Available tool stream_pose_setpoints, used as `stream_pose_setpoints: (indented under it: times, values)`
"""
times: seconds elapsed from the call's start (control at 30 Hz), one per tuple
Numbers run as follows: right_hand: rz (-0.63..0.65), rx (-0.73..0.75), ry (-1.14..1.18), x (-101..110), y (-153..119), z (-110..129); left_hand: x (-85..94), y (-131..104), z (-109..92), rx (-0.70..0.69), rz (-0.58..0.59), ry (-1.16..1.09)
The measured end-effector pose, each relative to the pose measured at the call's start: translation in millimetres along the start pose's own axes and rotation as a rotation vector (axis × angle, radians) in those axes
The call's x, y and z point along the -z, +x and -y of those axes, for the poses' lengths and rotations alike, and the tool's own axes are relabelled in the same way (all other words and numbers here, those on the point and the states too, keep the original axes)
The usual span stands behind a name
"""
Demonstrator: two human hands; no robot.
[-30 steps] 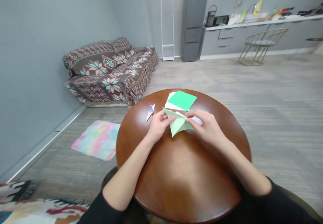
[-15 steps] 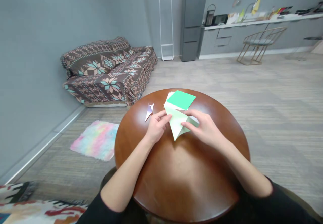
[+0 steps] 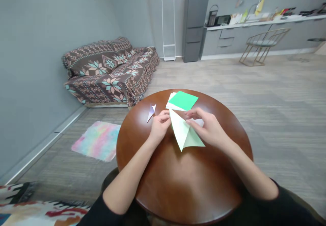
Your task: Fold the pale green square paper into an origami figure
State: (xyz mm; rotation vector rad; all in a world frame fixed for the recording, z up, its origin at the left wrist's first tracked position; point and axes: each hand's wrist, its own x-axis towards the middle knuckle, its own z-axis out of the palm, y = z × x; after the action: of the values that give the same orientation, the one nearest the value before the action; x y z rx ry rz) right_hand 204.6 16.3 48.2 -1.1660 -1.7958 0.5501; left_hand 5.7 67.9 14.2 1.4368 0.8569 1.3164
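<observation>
A pale green sheet of paper (image 3: 181, 128), creased and partly folded, is held above the round brown table (image 3: 188, 188). Its lower point faces me and a flap spreads to the right. My left hand (image 3: 161, 124) pinches its upper left edge. The thumb and fingers of my right hand (image 3: 203, 124) close on its upper right side. Just beyond the hands lies a stack of paper with a bright green sheet (image 3: 183, 100) on top and white sheets below. A small folded purple and white paper piece (image 3: 151, 113) rests left of the stack.
Past the table at the left stands a sofa (image 3: 109, 73) under a patterned cover. A pastel fluffy rug (image 3: 98, 140) lies on the floor at left. Farther back are a white rack (image 3: 168, 45), a grey fridge (image 3: 195, 22), a kitchen counter and a gold-framed chair (image 3: 262, 43).
The pale green paper has turned and opened out toward me, its lower point now nearer and its right flap spread wider. Both hands have shifted slightly to the right.
</observation>
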Motion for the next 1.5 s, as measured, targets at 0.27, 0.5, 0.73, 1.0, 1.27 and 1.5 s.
stream_pose_setpoints:
  times: [0.27, 0.5, 0.73, 1.0, 1.27, 1.5]
  values:
    - [0.081, -0.099, 0.017, -4, 2, -12, -5.1, -9, -5, 0.331, 0.258, -0.456]
    - [0.096, 0.076, -0.128, -4, 5, -27, -2.5, -11, -4, 0.398, 0.453, -0.284]
    - [0.161, 0.204, -0.324, -5, 0, -19, -9.9, -9, 6, 0.441, 0.242, -0.356]
    - [0.108, 0.216, -0.604, -31, -13, 5, -8.8, -7, 2, 0.435, 0.187, -0.492]
    - [0.189, 0.144, -0.489, -22, -11, -4, -6.8, -6, 7, 0.412, 0.115, -0.458]
    - [0.068, 0.241, -0.685, -37, -15, -7, -5.0, -3, 5, 0.453, -0.002, -0.603]
